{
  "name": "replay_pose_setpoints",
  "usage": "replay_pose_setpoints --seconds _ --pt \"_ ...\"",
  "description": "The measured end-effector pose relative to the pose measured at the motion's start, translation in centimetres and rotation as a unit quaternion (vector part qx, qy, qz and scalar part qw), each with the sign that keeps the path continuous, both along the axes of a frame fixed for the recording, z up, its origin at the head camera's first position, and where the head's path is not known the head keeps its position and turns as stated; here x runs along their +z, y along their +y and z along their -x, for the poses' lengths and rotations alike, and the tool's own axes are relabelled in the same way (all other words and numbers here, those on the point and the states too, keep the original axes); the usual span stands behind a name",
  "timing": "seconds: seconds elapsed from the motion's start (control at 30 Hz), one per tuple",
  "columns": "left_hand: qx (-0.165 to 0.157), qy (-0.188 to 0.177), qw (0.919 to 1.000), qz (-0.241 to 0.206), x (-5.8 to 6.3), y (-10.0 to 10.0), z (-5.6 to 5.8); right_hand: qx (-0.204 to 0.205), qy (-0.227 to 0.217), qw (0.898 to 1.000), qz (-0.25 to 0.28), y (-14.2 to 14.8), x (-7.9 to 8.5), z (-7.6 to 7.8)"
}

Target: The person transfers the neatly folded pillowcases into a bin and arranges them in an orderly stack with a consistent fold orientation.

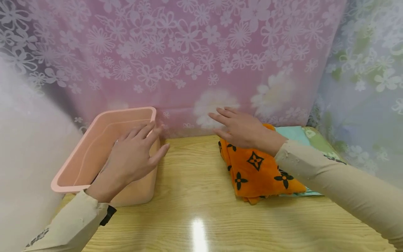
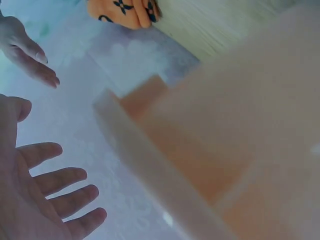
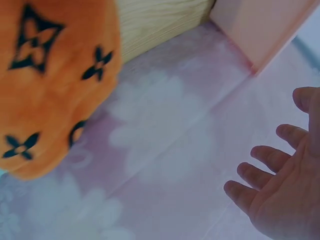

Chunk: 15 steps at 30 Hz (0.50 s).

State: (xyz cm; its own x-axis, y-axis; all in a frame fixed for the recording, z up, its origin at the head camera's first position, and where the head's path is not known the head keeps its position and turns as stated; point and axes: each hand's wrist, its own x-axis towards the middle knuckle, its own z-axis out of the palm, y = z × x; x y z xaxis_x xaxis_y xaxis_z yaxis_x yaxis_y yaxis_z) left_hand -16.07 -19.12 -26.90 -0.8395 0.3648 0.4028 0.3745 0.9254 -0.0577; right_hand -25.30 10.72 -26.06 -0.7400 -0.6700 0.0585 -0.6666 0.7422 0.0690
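My left hand (image 1: 133, 154) hovers over the pink plastic basin (image 1: 73, 168), its fingers spread and holding nothing. In the left wrist view the same hand (image 2: 45, 185) appears apart from the basin's blurred rim (image 2: 145, 175). My right hand (image 1: 237, 127) is raised above the back edge of a folded orange cloth (image 1: 252, 175) with black flower motifs, fingers straight. Nothing lies in that hand (image 3: 280, 175) in the right wrist view, and the orange cloth (image 3: 60, 75) is off to its side. What lies inside the basin is mostly hidden behind my left hand.
Beneath and beside the orange cloth lie a light turquoise cloth (image 1: 292, 134) and a green patterned one (image 1: 318, 140). The wooden table (image 1: 189, 175) ends at a pink floral curtain (image 1: 182, 80). A pale floral curtain (image 1: 368, 87) hangs at the right.
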Motion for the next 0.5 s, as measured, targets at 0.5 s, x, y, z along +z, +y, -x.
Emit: replay_pose_setpoints --seconds 0.5 --pt "-0.051 0.051 0.9974 -0.005 -2.1 4.6 -0.9 -0.016 0.040 0.999 0.031 8.4 -3.3 -2.7"
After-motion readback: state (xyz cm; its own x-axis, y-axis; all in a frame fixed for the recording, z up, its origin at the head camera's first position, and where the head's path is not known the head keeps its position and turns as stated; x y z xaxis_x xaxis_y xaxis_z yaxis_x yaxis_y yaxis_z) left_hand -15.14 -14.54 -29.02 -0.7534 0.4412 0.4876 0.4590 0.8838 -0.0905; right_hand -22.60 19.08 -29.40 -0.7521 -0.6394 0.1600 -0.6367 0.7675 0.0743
